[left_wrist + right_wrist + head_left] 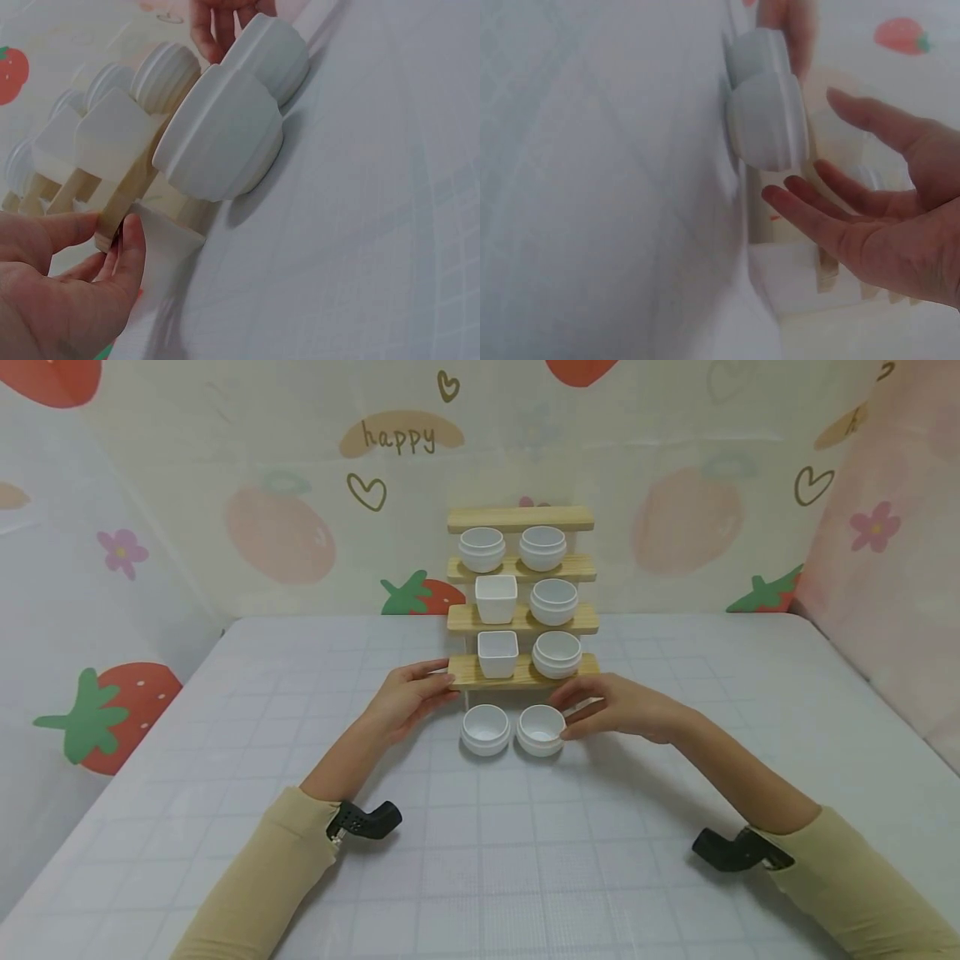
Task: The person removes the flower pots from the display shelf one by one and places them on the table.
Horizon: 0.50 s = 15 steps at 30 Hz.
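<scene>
My left hand (412, 697) pinches the left end of the lowest wooden step of a small tiered shelf (462, 673), thumb above and fingers below in the left wrist view. Beside the right-hand bowl (540, 732) on the table, my right hand (618, 708) hovers with its fingers spread and relaxed; the right wrist view shows a gap between fingertips and bowl. A second round white bowl (485, 732) stands just left of that one, in front of the shelf. On the lowest step sit a square white cup (498, 656) and a round ribbed bowl (557, 657).
Higher steps carry another square cup (496, 601) and several round bowls (543, 550); the top plank (521, 518) is bare. Behind the shelf hangs a printed cloth (562, 452). A pale checked cover lies over the table (495, 860).
</scene>
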{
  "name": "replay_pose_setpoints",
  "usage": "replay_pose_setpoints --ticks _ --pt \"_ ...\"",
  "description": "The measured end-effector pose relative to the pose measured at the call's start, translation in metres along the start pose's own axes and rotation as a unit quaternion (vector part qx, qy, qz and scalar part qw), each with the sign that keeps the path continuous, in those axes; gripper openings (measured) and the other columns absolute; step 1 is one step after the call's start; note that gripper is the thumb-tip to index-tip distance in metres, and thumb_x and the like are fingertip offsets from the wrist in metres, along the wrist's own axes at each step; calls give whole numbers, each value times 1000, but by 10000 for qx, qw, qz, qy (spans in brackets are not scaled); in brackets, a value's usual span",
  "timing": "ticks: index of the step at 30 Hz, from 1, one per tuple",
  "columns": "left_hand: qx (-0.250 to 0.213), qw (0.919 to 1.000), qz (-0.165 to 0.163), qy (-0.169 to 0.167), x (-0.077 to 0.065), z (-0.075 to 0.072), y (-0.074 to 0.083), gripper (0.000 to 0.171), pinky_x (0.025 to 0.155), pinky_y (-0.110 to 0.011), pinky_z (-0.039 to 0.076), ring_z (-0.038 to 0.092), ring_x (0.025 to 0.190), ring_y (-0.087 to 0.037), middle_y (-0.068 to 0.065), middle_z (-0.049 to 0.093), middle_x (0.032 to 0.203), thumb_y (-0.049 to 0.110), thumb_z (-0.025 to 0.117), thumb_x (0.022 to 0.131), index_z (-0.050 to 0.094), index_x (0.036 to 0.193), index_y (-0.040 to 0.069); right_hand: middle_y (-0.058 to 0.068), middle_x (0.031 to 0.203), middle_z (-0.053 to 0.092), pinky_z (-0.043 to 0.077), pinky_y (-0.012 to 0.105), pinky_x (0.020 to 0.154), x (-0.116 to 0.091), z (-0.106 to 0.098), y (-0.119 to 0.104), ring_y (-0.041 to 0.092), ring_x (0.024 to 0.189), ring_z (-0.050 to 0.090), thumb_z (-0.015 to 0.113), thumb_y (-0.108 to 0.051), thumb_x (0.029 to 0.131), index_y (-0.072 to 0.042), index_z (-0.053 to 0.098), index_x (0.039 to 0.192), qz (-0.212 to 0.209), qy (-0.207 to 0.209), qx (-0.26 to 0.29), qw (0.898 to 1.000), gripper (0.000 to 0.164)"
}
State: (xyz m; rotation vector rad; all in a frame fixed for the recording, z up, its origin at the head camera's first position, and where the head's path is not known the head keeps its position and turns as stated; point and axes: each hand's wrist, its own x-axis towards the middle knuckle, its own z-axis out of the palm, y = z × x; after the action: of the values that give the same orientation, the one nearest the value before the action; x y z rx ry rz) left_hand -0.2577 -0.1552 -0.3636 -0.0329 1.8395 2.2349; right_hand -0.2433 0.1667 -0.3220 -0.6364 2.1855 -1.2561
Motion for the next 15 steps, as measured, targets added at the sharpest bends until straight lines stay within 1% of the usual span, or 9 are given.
replay_pose_setpoints --ticks 3,7,10,15 --pt "-21 10000 31 -24 0 0 0 53 89 -20 61 67 94 -8 -27 47 148 -3 51 109 36 158 -11 25 140 60 55 37 107 -3 -4 -3 42 133 61 77 -7 95 9 56 138 -99 28 -43 9999 51" --pt "-28 10000 51 -14 0 0 -1 52 88 -19 61 67 93 -8 -28 46 148 -4 50 109 35 158 -12 25 138 60 55 38 108 -7 -8 -6 43 133 60 76 -6 96 10 58 136 -189 47 -30 9998 47" --pt "-22 10000 41 2 -1 1 -1 51 88 -19 60 67 93 -9 -29 45 149 -4 50 109 36 158 -12 26 137 60 55 39 109 -9 -12 -8 43 133 60 75 -5 96 10 57 135 -185 60 -24 9998 45" --pt "-26 10000 44 -1 -2 2 1 52 89 -19 60 67 93 -8 -29 45 150 -4 50 108 36 158 -12 27 136 59 56 36 107 -11 -15 -10 41 132 61 75 -6 97 11 56 135 -158 97 -88 9998 45"
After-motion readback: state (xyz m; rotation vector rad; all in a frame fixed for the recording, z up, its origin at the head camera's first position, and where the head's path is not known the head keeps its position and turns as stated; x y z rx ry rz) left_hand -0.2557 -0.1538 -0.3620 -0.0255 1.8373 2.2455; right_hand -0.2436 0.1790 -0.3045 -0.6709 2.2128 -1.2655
